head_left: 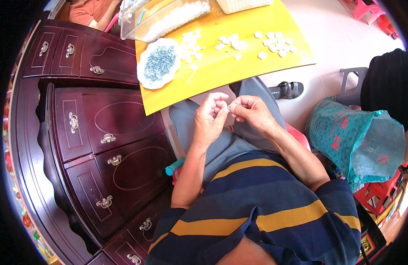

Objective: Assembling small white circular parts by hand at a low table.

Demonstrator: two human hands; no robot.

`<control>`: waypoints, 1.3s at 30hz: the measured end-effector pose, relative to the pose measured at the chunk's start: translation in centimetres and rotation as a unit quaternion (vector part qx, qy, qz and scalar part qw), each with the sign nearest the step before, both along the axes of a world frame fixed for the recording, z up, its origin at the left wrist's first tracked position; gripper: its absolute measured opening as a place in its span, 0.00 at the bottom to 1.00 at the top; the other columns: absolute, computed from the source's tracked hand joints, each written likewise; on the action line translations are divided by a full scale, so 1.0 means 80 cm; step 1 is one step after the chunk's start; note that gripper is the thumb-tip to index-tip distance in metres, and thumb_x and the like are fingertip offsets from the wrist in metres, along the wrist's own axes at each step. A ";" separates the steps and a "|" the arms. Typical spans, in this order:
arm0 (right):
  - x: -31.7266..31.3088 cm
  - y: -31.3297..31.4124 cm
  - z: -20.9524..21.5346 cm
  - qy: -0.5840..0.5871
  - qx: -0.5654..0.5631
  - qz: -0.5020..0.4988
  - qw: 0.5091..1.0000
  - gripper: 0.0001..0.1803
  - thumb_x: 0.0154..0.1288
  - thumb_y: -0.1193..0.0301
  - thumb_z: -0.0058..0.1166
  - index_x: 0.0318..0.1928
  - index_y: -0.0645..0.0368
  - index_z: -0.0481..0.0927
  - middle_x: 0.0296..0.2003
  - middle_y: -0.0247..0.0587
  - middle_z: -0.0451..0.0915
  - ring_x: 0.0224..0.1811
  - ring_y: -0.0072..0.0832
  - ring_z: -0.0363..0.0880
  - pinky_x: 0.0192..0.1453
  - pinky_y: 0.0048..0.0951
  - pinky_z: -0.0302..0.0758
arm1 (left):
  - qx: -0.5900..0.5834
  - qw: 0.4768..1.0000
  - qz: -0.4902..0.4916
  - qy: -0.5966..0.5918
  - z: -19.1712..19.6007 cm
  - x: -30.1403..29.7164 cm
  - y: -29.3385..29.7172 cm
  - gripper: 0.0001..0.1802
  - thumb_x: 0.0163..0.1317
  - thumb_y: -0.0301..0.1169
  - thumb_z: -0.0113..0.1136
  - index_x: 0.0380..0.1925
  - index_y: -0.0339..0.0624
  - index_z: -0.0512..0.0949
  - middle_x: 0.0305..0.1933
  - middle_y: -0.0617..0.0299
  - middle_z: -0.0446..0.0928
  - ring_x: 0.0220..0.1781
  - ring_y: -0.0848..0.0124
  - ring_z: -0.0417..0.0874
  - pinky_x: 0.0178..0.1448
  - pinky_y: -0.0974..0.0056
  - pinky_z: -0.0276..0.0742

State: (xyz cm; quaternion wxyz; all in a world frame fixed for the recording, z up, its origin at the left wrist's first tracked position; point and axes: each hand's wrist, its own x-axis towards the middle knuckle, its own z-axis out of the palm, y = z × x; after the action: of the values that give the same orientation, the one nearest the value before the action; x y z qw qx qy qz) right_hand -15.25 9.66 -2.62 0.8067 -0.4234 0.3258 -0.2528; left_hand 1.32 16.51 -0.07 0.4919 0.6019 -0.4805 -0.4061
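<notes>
My left hand (211,115) and my right hand (250,111) meet over my lap, fingertips pinched together on a tiny white piece (229,107). Just beyond them lies a yellow tabletop (239,73). On it are several small white pieces (274,43) scattered at the right and middle, a white scalloped dish (143,74) filled with small bluish metal parts (160,63), and a clear plastic box (162,17) of white pieces at the back.
A dark red wooden cabinet (102,137) with metal handles stands at my left. A teal plastic bag (345,141) sits at my right by a red crate (381,194). A white basket (241,4) is at the table's far edge. Another person's orange sleeve (87,11) shows at top left.
</notes>
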 end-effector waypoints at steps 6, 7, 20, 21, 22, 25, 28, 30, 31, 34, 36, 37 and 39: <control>0.003 0.002 -0.003 -0.009 0.016 0.003 1.000 0.06 0.72 0.71 0.59 0.40 0.61 0.84 0.32 0.31 0.83 0.30 0.15 0.77 0.36 0.19 0.75 | 0.020 0.999 -0.036 0.003 0.002 0.009 0.000 0.17 0.66 0.18 0.60 0.54 0.36 0.75 0.34 0.72 0.75 0.34 0.86 0.74 0.38 0.78 0.71; 0.003 0.002 -0.002 -0.009 0.015 0.003 1.000 0.06 0.72 0.71 0.59 0.40 0.61 0.84 0.32 0.31 0.83 0.30 0.15 0.77 0.36 0.19 0.75 | 0.036 0.998 -0.053 0.004 0.007 0.011 -0.001 0.18 0.67 0.19 0.61 0.56 0.35 0.74 0.36 0.72 0.75 0.36 0.87 0.73 0.41 0.79 0.70; -0.002 -0.002 0.008 -0.030 0.060 -0.046 0.997 0.07 0.73 0.68 0.57 0.39 0.56 0.83 0.30 0.28 0.82 0.29 0.14 0.76 0.34 0.18 0.72 | -0.093 0.909 0.086 -0.396 0.031 0.091 -0.088 0.10 0.61 0.25 0.62 0.42 0.38 0.84 0.34 0.50 0.82 0.35 0.57 0.84 0.42 0.59 0.80; -0.001 -0.002 0.009 -0.032 0.059 -0.044 0.997 0.06 0.73 0.68 0.57 0.39 0.56 0.83 0.30 0.28 0.82 0.29 0.14 0.76 0.34 0.17 0.72 | -0.095 0.908 0.088 -0.398 0.028 0.095 -0.098 0.10 0.61 0.25 0.62 0.42 0.38 0.84 0.34 0.50 0.82 0.35 0.57 0.84 0.42 0.59 0.80; -0.001 -0.002 0.008 -0.033 0.056 -0.043 0.997 0.06 0.73 0.68 0.57 0.39 0.56 0.83 0.30 0.28 0.82 0.29 0.14 0.76 0.34 0.17 0.72 | -0.122 0.886 0.088 -0.439 0.025 0.099 -0.107 0.09 0.61 0.26 0.62 0.41 0.40 0.84 0.36 0.50 0.82 0.39 0.54 0.84 0.44 0.56 0.80; -0.004 -0.005 0.007 -0.026 0.056 -0.049 0.997 0.06 0.73 0.69 0.57 0.39 0.56 0.83 0.30 0.28 0.82 0.29 0.13 0.76 0.34 0.17 0.72 | -0.120 0.867 0.080 -0.478 0.020 0.096 -0.129 0.07 0.61 0.27 0.63 0.39 0.42 0.85 0.41 0.52 0.84 0.46 0.52 0.84 0.49 0.52 0.80; -0.005 -0.007 0.004 -0.022 0.055 -0.052 0.997 0.05 0.73 0.69 0.58 0.39 0.56 0.83 0.31 0.27 0.82 0.28 0.13 0.76 0.34 0.17 0.72 | -0.082 0.856 0.071 -0.505 0.015 0.095 -0.146 0.05 0.60 0.27 0.63 0.36 0.44 0.85 0.43 0.55 0.84 0.50 0.53 0.84 0.52 0.51 0.80; -0.002 -0.007 0.001 -0.027 0.054 -0.059 0.996 0.05 0.73 0.69 0.58 0.39 0.55 0.83 0.32 0.27 0.82 0.28 0.13 0.75 0.34 0.16 0.72 | -0.073 0.840 0.069 -0.533 0.010 0.096 -0.153 0.05 0.60 0.27 0.64 0.35 0.44 0.85 0.44 0.56 0.85 0.52 0.53 0.83 0.54 0.51 0.80; -0.002 -0.007 0.001 -0.027 0.054 -0.060 0.996 0.05 0.73 0.69 0.58 0.39 0.55 0.83 0.32 0.27 0.82 0.28 0.13 0.75 0.34 0.16 0.72 | -0.101 0.833 0.069 -0.539 0.008 0.097 -0.155 0.04 0.60 0.27 0.63 0.35 0.44 0.85 0.43 0.56 0.85 0.52 0.53 0.83 0.54 0.51 0.80; -0.002 -0.008 0.004 -0.025 0.057 -0.055 0.997 0.06 0.73 0.68 0.58 0.39 0.55 0.83 0.32 0.27 0.82 0.28 0.13 0.74 0.34 0.16 0.71 | -0.132 0.826 0.064 -0.545 0.004 0.099 -0.158 0.04 0.61 0.28 0.63 0.34 0.44 0.84 0.43 0.57 0.84 0.51 0.52 0.84 0.54 0.50 0.80; -0.002 -0.009 0.006 -0.022 0.054 -0.048 0.997 0.06 0.73 0.68 0.57 0.39 0.55 0.82 0.32 0.26 0.81 0.28 0.12 0.74 0.34 0.16 0.71 | -0.136 0.825 0.061 -0.546 0.002 0.099 -0.159 0.04 0.62 0.29 0.62 0.35 0.44 0.84 0.43 0.56 0.84 0.50 0.52 0.84 0.53 0.50 0.81; -0.003 -0.009 0.006 -0.022 0.054 -0.048 0.997 0.06 0.73 0.68 0.57 0.39 0.55 0.82 0.32 0.26 0.81 0.28 0.12 0.74 0.34 0.16 0.71 | -0.121 0.823 0.064 -0.552 0.002 0.098 -0.163 0.05 0.63 0.30 0.61 0.35 0.44 0.84 0.44 0.56 0.84 0.49 0.51 0.84 0.51 0.49 0.81; -0.002 -0.008 0.007 -0.023 0.051 -0.041 0.998 0.06 0.73 0.68 0.57 0.39 0.55 0.82 0.32 0.26 0.81 0.28 0.12 0.74 0.34 0.16 0.71 | -0.106 0.820 0.068 -0.558 0.001 0.101 -0.167 0.05 0.64 0.31 0.59 0.35 0.44 0.83 0.44 0.55 0.83 0.48 0.51 0.85 0.49 0.49 0.81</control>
State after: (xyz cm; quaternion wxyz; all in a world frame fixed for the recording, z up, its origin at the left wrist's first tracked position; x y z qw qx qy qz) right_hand -15.41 9.00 -2.05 0.8231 -0.3622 0.3371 -0.2786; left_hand 9.37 3.15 0.05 0.2267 0.7009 -0.6705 0.0876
